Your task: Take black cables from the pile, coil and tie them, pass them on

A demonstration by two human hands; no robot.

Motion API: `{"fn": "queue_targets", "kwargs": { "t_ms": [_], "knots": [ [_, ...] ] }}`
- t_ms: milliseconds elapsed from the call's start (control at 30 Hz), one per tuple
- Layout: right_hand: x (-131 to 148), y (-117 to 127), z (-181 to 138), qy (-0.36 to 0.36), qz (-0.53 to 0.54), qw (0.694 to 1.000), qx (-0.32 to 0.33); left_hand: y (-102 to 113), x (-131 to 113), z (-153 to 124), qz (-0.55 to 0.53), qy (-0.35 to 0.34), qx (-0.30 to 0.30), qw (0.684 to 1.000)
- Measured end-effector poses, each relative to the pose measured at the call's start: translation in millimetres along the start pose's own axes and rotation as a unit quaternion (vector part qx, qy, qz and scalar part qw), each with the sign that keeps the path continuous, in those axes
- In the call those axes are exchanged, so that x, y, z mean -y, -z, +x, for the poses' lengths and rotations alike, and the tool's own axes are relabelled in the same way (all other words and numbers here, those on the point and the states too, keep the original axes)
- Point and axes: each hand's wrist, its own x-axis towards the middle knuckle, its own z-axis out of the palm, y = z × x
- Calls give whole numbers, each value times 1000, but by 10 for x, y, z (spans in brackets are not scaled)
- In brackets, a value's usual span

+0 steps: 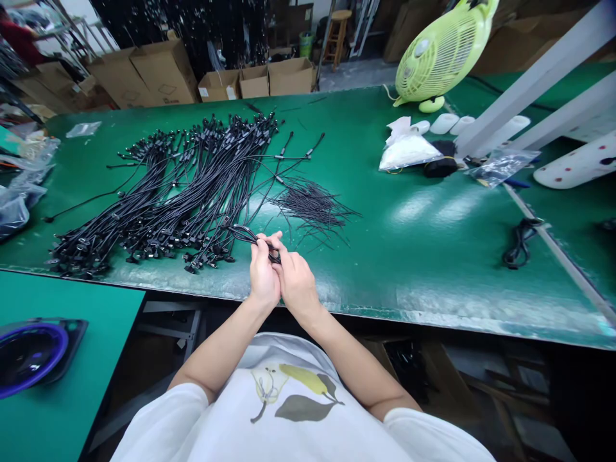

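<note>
My left hand (264, 273) and my right hand (294, 274) meet near the front edge of the green table (370, 269). Both are closed around a coiled black cable (244, 235), whose loops stick out to the left of my fingers. Part of the coil is hidden between the hands. Just beyond them lies a loose heap of short thin black ties (312, 204). To the left spreads a large pile of black cables (192, 199) with connectors at their ends.
A green fan (436, 54) stands at the back right, near a white bag (409, 151) and a grey post (524, 80). One coiled cable (520, 244) lies at the right. Cardboard boxes (163, 72) stand behind the table. A purple-rimmed bowl (62, 350) is at lower left.
</note>
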Motion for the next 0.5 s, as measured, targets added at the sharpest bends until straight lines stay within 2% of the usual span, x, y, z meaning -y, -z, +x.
{"fn": "queue_targets", "kwargs": {
  "t_ms": [233, 367, 500],
  "knots": [
    [7, 22, 5, -18, -23, 1000, -2, 78, 98, -40, 66, -28, 74, 995],
    [38, 29, 30, -16, -50, 999, -12, 97, 135, -76, 126, -37, 84, 988],
    [44, 52, 68, -46, -6, 999, -6, 115, 180, -85, 137, -36, 83, 986]
  ]
}}
